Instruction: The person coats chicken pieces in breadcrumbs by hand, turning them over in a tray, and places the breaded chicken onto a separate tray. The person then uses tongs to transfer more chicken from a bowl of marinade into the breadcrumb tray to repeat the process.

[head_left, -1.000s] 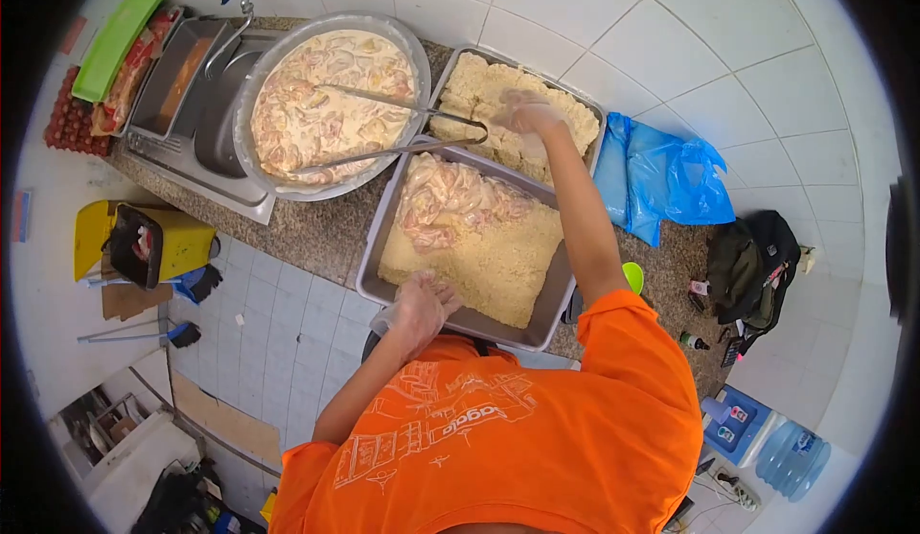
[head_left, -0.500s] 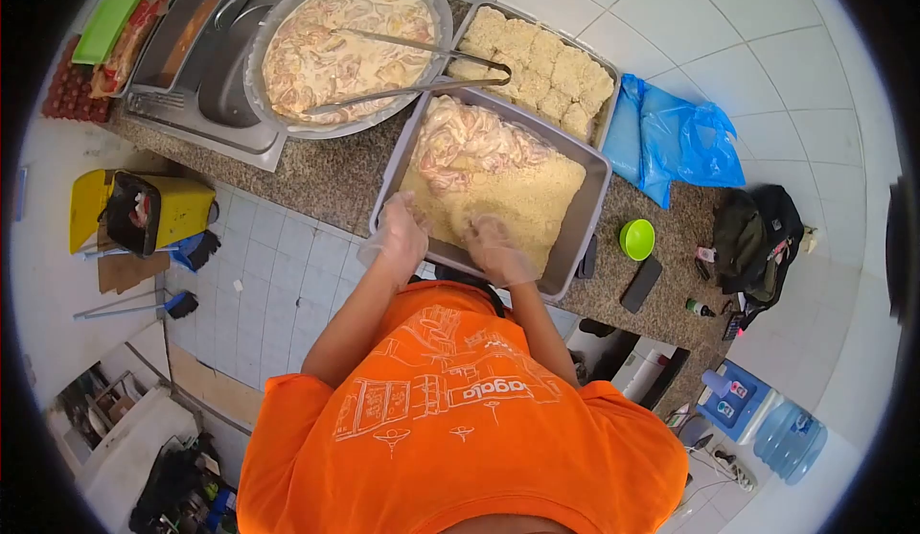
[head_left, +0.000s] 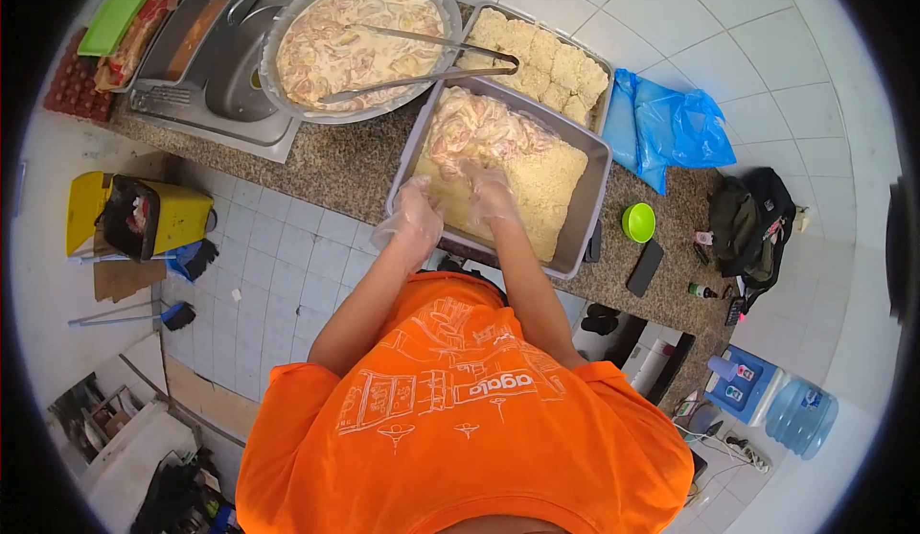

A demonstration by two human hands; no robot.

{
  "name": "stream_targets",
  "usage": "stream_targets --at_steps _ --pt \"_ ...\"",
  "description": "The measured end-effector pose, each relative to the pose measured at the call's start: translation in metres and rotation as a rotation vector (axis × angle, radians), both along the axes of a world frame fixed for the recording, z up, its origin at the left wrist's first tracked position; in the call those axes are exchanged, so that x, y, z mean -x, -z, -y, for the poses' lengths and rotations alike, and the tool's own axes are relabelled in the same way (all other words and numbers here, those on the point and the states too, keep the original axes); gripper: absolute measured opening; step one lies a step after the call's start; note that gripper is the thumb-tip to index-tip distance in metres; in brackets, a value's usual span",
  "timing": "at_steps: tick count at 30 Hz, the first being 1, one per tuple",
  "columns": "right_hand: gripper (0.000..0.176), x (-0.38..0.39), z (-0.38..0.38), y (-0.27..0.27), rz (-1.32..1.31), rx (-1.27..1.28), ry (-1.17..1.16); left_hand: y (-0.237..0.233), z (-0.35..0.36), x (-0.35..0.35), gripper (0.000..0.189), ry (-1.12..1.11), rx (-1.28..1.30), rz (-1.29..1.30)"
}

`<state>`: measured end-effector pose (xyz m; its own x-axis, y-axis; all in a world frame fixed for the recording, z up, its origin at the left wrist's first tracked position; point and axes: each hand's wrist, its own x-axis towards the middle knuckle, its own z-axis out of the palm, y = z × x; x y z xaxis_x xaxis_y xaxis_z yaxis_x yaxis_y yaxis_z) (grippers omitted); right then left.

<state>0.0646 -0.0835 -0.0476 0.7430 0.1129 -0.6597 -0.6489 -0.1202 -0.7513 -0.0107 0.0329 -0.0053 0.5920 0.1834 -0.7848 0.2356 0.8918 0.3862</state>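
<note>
A grey tray [head_left: 596,189] holds pale breadcrumbs [head_left: 551,194] and a heap of raw, batter-wet chicken pieces [head_left: 484,127] along its far left side. Both hands wear clear plastic gloves. Over the tray's near left edge is my left hand [head_left: 418,220], fingers loosely bent and apart beside the crumbs, with no piece visible in it. My right hand [head_left: 493,198] reaches in with its fingers stretched to the lower edge of the chicken heap, touching crumbs and meat. Its fingertips are partly hidden there.
Behind stand a large bowl of chicken in batter [head_left: 268,74], with metal tongs [head_left: 431,83] across it, and a tray of breaded pieces [head_left: 606,83]. A blue plastic bag [head_left: 680,127], green bowl [head_left: 637,221] and phone [head_left: 645,267] lie right. A sink [head_left: 235,79] is left.
My right hand has moved away from me, from the crumbs up to the edge of the chicken heap. My left hand has shifted slightly. The view has moved a little.
</note>
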Motion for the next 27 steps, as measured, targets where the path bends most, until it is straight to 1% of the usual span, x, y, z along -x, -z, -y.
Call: stream_targets --at_steps 2,3,4,5,6,8,9,11,12,14,15,16,17,18,20,21,23,24,25,26,27 --pt "0.056 0.001 -0.007 0.002 0.17 -0.103 0.089 -0.001 -0.001 0.003 0.036 0.012 0.016 0.028" --pt "0.056 0.001 -0.008 0.007 0.172 -0.102 0.091 -0.001 -0.001 0.002 0.043 0.033 -0.001 0.057" --pt "0.055 0.0 -0.009 0.015 0.33 0.199 0.08 -0.001 -0.002 0.002 0.052 0.053 -0.019 0.088" --pt "0.055 0.0 -0.01 0.024 0.484 0.5 0.067 -0.001 -0.002 0.002 0.052 0.053 -0.021 0.089" --pt "0.055 0.001 -0.01 0.009 0.485 0.498 0.066 0.0 -0.003 0.003 0.05 0.051 -0.03 0.112" --pt "0.058 0.007 -0.007 -0.046 0.38 0.573 -0.16 0.005 -0.003 0.004 0.049 0.051 -0.038 0.132" --pt "0.058 0.011 -0.002 -0.056 0.377 0.574 -0.158 0.01 -0.003 0.003 0.049 0.048 -0.045 0.109" --pt "0.058 0.017 0.012 -0.067 0.541 0.37 -0.181 0.014 -0.002 0.002 0.049 0.054 -0.048 0.086" --pt "0.058 0.019 0.021 -0.067 0.538 0.375 -0.173 0.015 -0.002 0.001 0.049 0.05 -0.048 0.053" --pt "0.046 0.019 0.042 -0.062 0.365 0.135 0.072 0.017 -0.001 -0.002 0.05 0.057 -0.045 0.026" --pt "0.046 0.018 0.058 -0.055 0.366 0.141 0.081 0.018 0.001 -0.004 0.05 0.034 -0.057 -0.005" --pt "0.044 0.018 0.076 -0.049 0.29 0.143 0.096 0.021 0.002 -0.004 0.049 0.011 -0.07 -0.038" --pt "0.043 0.019 0.091 -0.042 0.212 0.143 0.113 0.026 0.001 -0.003 0.049 0.021 -0.067 -0.04" --pt "0.043 0.022 0.1 -0.047 0.209 0.146 0.123 0.03 -0.001 -0.002 0.048 0.06 -0.07 -0.016" --pt "0.037 0.027 0.111 -0.054 0.24 0.204 0.065 0.038 0.0 -0.004 0.046 0.102 -0.076 0.005" --pt "0.037 0.029 0.118 -0.054 0.232 0.203 0.071 0.035 0.002 -0.006 0.048 0.112 -0.097 -0.025" --pt "0.039 0.027 0.127 -0.053 0.405 0.339 -0.187 0.029 0.005 -0.009 0.049 0.128 -0.12 -0.055" --pt "0.039 0.027 0.125 -0.058 0.403 0.338 -0.183 0.024 0.007 -0.011 0.053 0.134 -0.139 -0.056" --pt "0.038 0.027 0.121 -0.063 0.389 0.28 -0.236 0.02 0.008 -0.012 0.058 0.137 -0.159 -0.057" --pt "0.036 0.028 0.117 -0.068 0.372 0.219 -0.292 0.016 0.009 -0.011 0.058 0.134 -0.161 -0.061" --pt "0.036 0.028 0.112 -0.075 0.371 0.214 -0.297 0.012 0.009 -0.01 0.058 0.135 -0.157 -0.048"
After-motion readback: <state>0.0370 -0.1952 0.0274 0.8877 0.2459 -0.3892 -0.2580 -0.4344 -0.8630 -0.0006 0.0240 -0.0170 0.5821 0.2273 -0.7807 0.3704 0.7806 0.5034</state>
